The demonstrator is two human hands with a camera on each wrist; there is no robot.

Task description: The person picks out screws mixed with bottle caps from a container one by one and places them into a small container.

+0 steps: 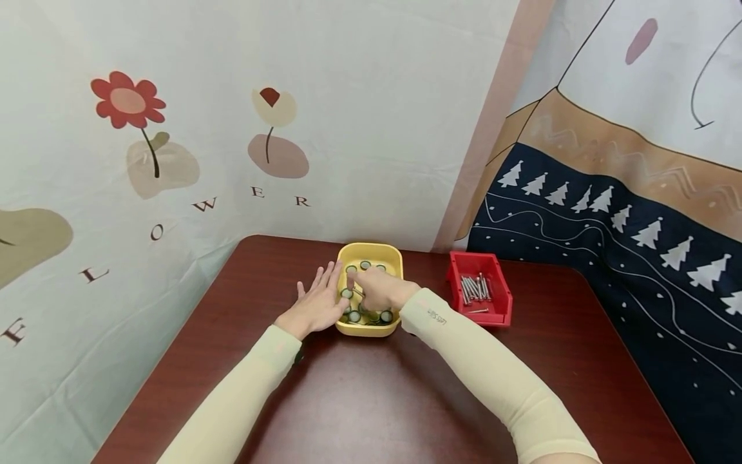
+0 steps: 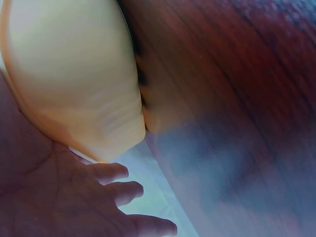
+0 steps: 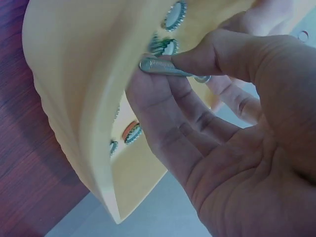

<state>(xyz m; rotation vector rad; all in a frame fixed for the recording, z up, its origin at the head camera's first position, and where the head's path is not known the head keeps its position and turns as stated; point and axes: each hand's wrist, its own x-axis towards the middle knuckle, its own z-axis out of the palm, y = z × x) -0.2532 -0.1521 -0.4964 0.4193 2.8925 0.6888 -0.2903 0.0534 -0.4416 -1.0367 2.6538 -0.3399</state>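
Observation:
Over a yellow plastic basket [image 1: 368, 332], my right hand [image 1: 379, 290] pinches a metal bolt [image 3: 165, 67] between thumb and fingers. The right wrist view shows the bolt's threaded end near the basket's rim. Several bottle caps [image 1: 386, 316] lie on the basket floor, some hidden under the right hand. My left hand [image 1: 317, 304] lies along the basket's left side with its fingers spread and straight. In the left wrist view, that palm is against the basket's outer wall [image 2: 74, 74].
To the right of the basket, a red bin [image 1: 500, 318] holds several loose metal bolts [image 1: 475, 288]. Both containers stand near the back edge of the dark red wooden table [image 1: 359, 399]. Printed cloth [image 1: 371, 161] hangs behind the table.

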